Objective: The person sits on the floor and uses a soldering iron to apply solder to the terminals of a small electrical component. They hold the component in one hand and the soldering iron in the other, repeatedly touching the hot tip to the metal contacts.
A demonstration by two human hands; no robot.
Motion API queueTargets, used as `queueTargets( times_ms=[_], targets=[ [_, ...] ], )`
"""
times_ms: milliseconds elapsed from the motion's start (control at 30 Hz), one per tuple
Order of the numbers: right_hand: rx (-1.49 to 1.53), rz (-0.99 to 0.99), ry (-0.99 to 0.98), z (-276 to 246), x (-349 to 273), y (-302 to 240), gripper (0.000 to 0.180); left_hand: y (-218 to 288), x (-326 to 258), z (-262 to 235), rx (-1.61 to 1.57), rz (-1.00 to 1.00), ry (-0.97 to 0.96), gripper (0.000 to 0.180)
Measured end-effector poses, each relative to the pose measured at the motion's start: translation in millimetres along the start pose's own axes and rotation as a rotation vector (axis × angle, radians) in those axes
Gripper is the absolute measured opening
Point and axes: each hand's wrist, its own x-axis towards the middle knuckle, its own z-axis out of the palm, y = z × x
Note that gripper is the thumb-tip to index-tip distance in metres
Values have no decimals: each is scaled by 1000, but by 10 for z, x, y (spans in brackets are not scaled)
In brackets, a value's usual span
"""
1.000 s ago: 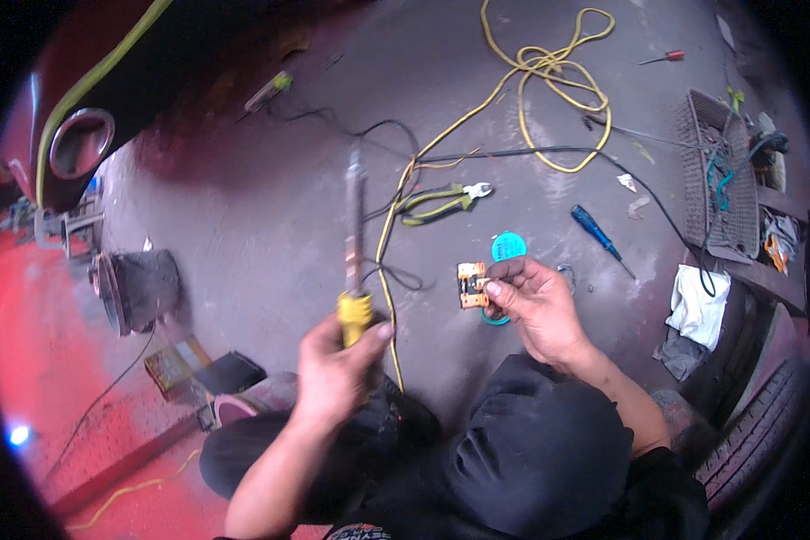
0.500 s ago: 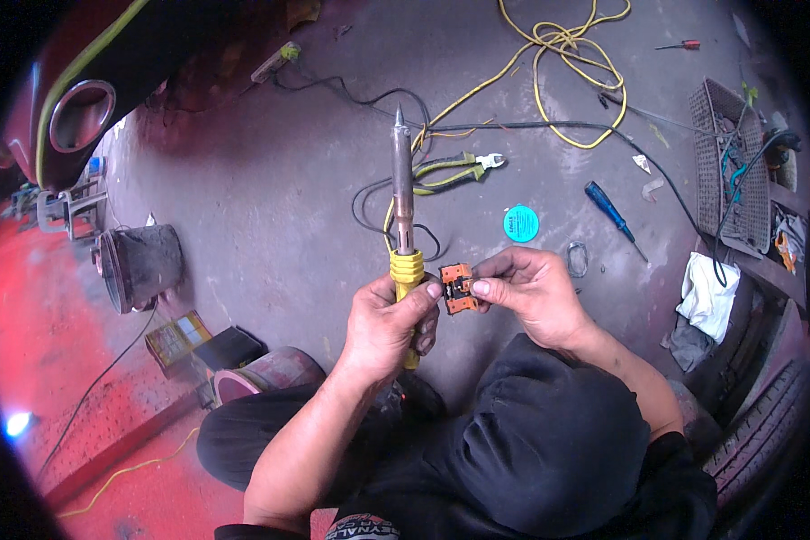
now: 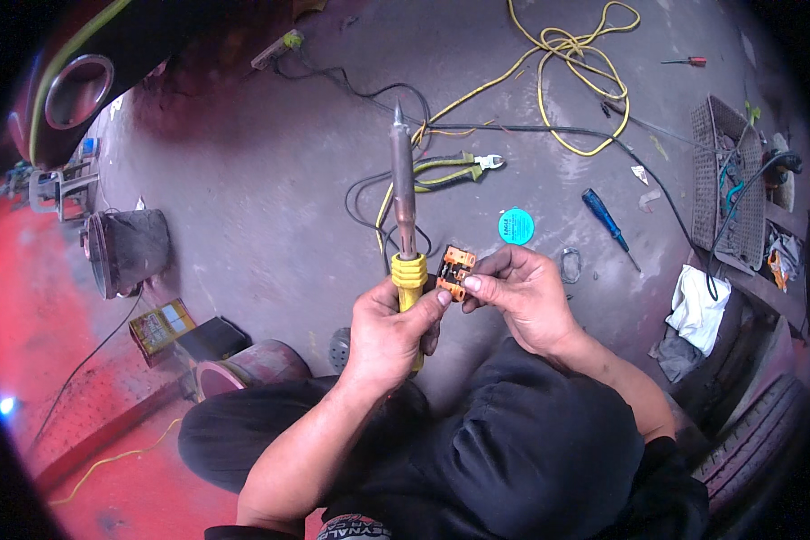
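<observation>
My left hand (image 3: 382,337) is wrapped round the yellow handle of a soldering iron (image 3: 405,198), its metal tip pointing up and away from me. The left thumb also touches the lower edge of a small orange and black electrical part (image 3: 454,272). My right hand (image 3: 522,292) pinches that part from the right, thumb in front. Its face, with dark recesses and small metal bits, is turned up. Beyond the hands lie green and black cutting pliers (image 3: 450,171), a round turquoise tin (image 3: 516,226) and a blue screwdriver (image 3: 607,220), all on the floor.
A yellow cord (image 3: 567,54) lies coiled at the far side, with a black cable (image 3: 549,129) crossing near it. At the right are a grey woven basket (image 3: 729,225), a white cloth (image 3: 700,310) and a tyre (image 3: 756,441). A dark bucket (image 3: 130,252) stands left.
The orange part has been tilted, and my left thumb has slid down to its lower edge. The soldering iron stays in my left hand. The whole view has shifted slightly.
</observation>
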Motion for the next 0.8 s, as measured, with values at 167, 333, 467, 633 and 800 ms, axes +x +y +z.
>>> queueTargets(
  times_ms=[167,333,467,633,800],
  targets=[
    [-22,57,-5,35,-14,-161,34,42,11,-60,84,-7,-9,18],
    [-202,57,-29,57,-25,-191,34,44,-12,-75,130,-38,-49,19],
    [-179,62,-16,63,-31,-160,34,16,-16,-60,98,-27,-52,18],
    [-146,58,-30,33,-36,-134,35,15,-13,-55,91,-31,-29,17],
    [54,126,-13,-5,-44,-128,32,3,-13,-66,75,-31,-27,17]
  ],
)
